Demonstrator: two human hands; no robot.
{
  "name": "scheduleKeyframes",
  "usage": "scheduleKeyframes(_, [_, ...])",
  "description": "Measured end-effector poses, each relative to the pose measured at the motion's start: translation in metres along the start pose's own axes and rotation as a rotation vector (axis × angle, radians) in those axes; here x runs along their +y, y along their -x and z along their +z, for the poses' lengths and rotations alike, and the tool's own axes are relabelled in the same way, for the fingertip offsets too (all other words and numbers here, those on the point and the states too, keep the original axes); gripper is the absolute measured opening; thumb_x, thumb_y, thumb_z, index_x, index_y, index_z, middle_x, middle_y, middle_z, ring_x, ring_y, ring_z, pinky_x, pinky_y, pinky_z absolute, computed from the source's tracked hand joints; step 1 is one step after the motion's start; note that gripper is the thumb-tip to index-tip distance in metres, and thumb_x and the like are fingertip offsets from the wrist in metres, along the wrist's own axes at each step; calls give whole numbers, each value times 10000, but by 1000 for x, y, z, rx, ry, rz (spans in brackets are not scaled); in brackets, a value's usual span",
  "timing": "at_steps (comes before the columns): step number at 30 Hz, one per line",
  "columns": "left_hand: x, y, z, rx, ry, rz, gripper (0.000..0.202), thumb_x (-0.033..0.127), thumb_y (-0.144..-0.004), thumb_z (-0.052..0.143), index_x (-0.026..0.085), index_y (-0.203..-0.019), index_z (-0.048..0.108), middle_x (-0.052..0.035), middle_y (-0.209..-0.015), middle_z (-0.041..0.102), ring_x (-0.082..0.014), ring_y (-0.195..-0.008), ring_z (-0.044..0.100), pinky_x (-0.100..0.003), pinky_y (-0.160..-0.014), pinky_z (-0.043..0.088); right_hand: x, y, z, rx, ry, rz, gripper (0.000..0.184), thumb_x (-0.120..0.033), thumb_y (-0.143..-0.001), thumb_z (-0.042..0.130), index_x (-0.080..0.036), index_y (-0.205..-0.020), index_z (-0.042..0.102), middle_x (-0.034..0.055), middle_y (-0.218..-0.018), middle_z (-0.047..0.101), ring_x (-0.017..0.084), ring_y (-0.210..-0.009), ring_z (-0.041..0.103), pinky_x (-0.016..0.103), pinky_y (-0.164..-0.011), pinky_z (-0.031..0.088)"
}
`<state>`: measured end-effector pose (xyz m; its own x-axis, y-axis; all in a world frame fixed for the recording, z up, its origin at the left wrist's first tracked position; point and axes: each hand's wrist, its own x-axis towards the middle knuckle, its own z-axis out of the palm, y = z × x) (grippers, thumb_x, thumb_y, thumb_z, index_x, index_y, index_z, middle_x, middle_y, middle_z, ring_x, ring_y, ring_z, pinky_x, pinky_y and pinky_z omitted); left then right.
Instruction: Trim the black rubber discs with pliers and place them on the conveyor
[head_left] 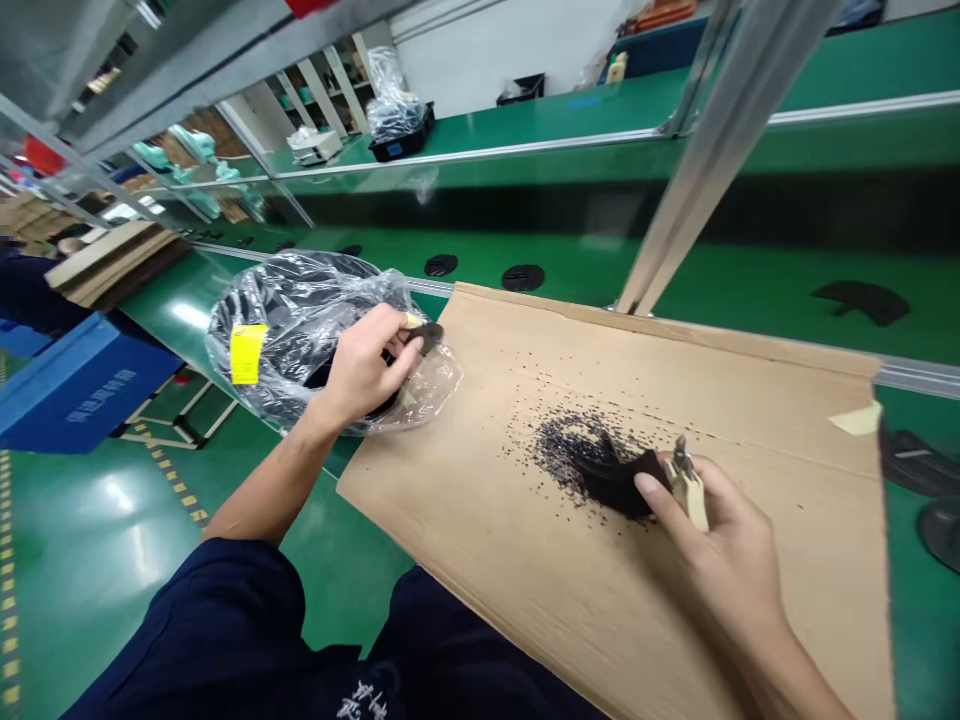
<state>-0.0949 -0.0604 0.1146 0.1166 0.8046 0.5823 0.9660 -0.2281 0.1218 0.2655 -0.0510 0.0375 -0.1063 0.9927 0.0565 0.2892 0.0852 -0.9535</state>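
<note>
My right hand [720, 540] grips a pair of beige-handled cutters [686, 487] with small metal jaws. Their jaws sit against a curved black moulded piece [619, 483] that rests on a sheet of brown cardboard [480, 480], surrounded by scattered black crumbs [566, 450]. My left hand [364, 365] closes on a dark piece [427, 337] at the mouth of a clear plastic bag [300, 320]. The bag holds more black items and carries a yellow label [248, 353]. The part of the dark piece inside my left hand is hidden.
The cardboard lies on a green workbench [787, 280] with flat black pieces [862, 300] and round black discs [523, 278] on it. An aluminium frame post [712, 150] rises behind. A blue box [75, 385] sits at the left, above the green floor.
</note>
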Motion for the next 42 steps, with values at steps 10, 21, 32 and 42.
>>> scheduleKeyframes(10, [127,21,89,133,498,400,125,63,-903,587,188,-904,586,-51,-1007,719,-155,-938,691,-289,-809,600,-1,13,4,-148,-328,200,331,-500,-808,743,-216,-905,603,-14,-777,539,144,-666,481,267,-594,425])
scheduleKeyframes(21, [129,33,104,-73,536,442,257,191,-973,597,196,-1230,617,-60,-999,698,-159,-898,642,-286,-760,552,1,14,2,-197,-268,97,379,-569,-819,738,-213,-903,642,7,-825,586,177,-778,534,298,-725,463])
scheduleKeyframes(32, [126,32,98,-234,852,161,225,383,-929,694,175,-984,630,0,-777,615,-118,-699,557,-238,-635,468,0,14,7,-183,-219,78,359,-559,-851,717,-217,-896,621,7,-820,602,172,-761,552,297,-720,490])
scheduleKeyframes(42, [138,42,101,-202,867,-74,214,378,-935,674,188,-1013,615,87,-581,454,-58,-504,428,-177,-504,377,-6,18,12,-228,-315,191,477,-643,-729,803,-220,-902,663,11,-843,640,182,-783,581,314,-746,526])
